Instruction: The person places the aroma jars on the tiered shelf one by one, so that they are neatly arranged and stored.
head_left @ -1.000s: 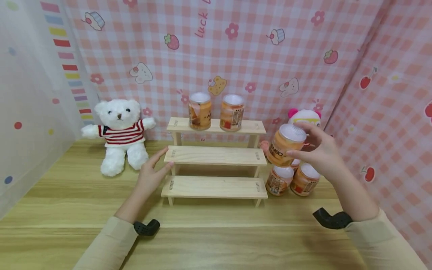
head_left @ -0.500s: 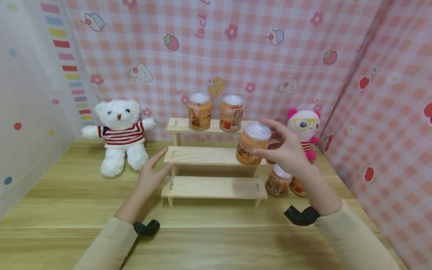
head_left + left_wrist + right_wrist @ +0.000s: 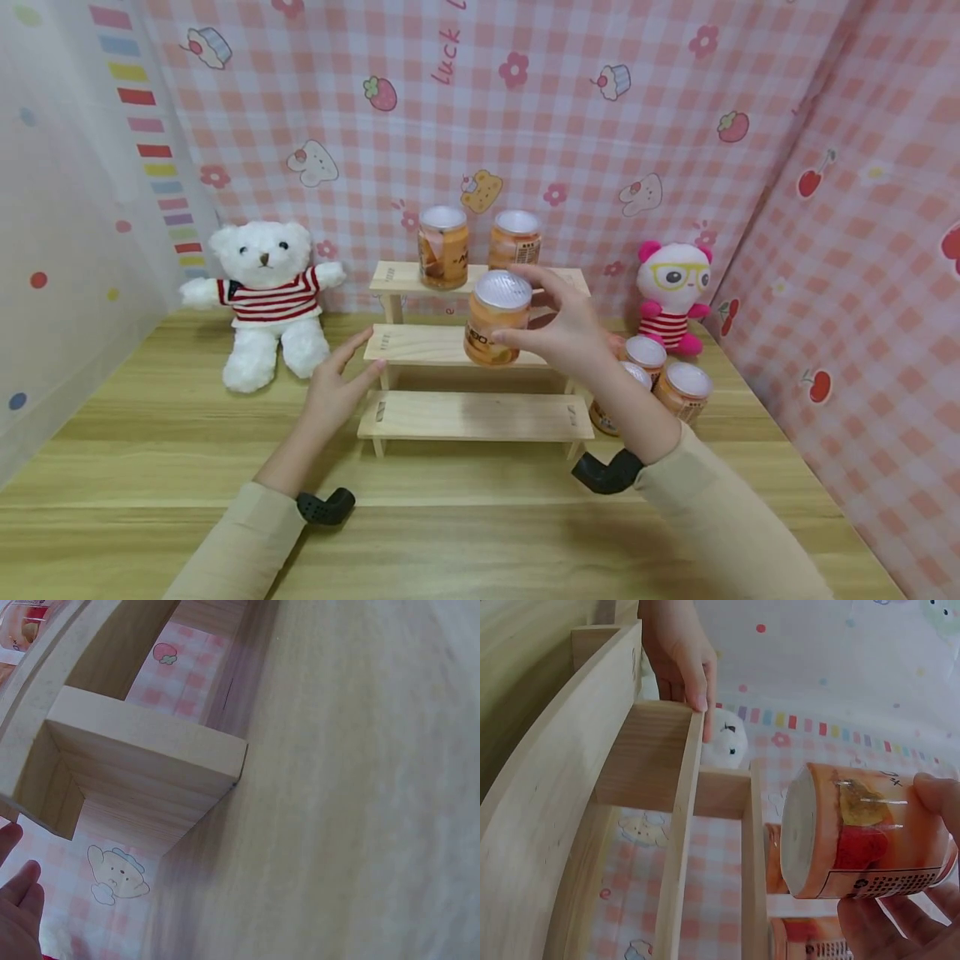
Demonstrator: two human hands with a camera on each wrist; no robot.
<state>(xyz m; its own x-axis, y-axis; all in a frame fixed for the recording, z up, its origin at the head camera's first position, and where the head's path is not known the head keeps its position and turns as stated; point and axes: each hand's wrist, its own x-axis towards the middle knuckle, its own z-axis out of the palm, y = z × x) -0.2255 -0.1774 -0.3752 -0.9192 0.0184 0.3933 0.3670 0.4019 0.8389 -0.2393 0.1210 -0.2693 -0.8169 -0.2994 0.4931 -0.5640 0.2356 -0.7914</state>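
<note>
My right hand holds an orange-labelled can with a pale ridged top, thumb in front and fingers behind. The can hangs at the middle tier of a three-tier wooden stand; whether it touches the shelf cannot be told. In the right wrist view the can's fruit picture and printed text show. My left hand grips the left end of the middle tier between thumb and fingers. Two similar cans stand on the top tier: a left can and a right can, partly hidden by my right hand.
Several more cans stand on the table right of the stand, partly behind my right forearm. A white teddy bear sits to the left, and a pink-eared panda plush at the back right. Patterned cloth walls the table.
My right hand has carried the can leftward from above the cans on the right to the front of the middle tier. The left hand has stayed at the stand's left end.
</note>
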